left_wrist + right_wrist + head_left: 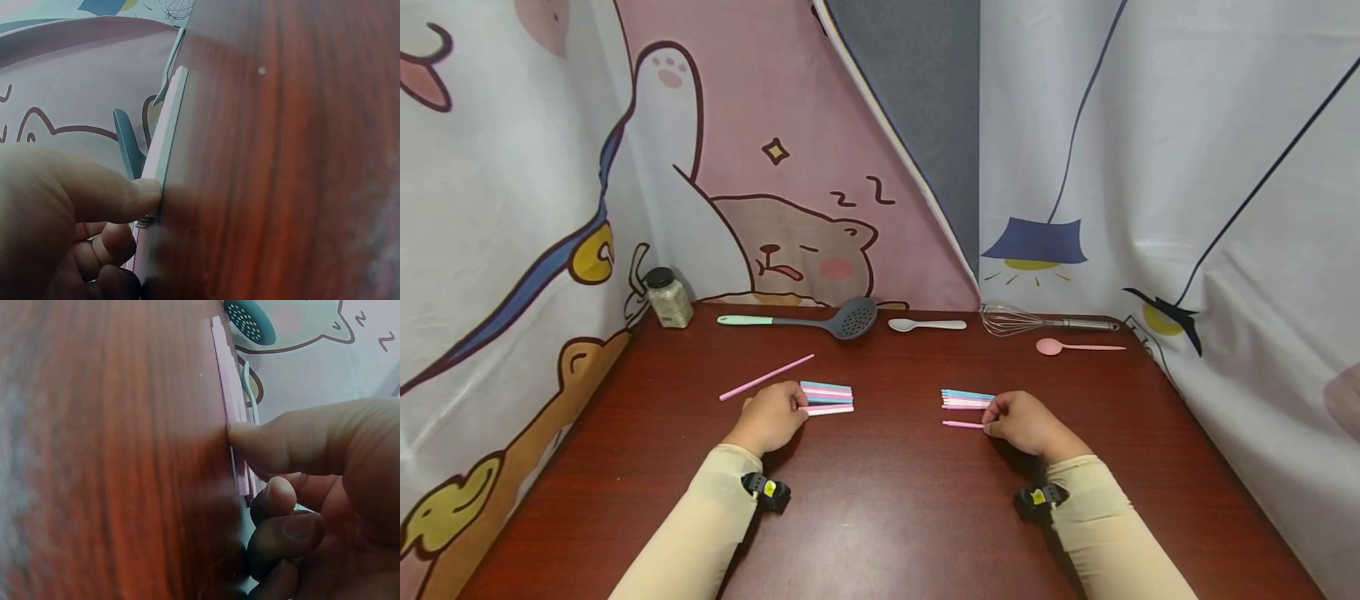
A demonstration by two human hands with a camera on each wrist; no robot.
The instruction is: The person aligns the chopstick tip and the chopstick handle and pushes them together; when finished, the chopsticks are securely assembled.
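Pink stick (962,425) in right hand (1027,422), long axis crosswise, tip leftward.

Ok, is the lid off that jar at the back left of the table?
No, the black lid sits on the jar.

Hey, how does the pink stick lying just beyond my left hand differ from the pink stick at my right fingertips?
Pose: the left stick slants, while the right stick lies almost straight across the head view.
Contact: nothing grips the left stick; your right hand pinches the right stick.
Visibility: the left stick shows end to end, but fingers hide part of the right stick.
Both are slim and pink.
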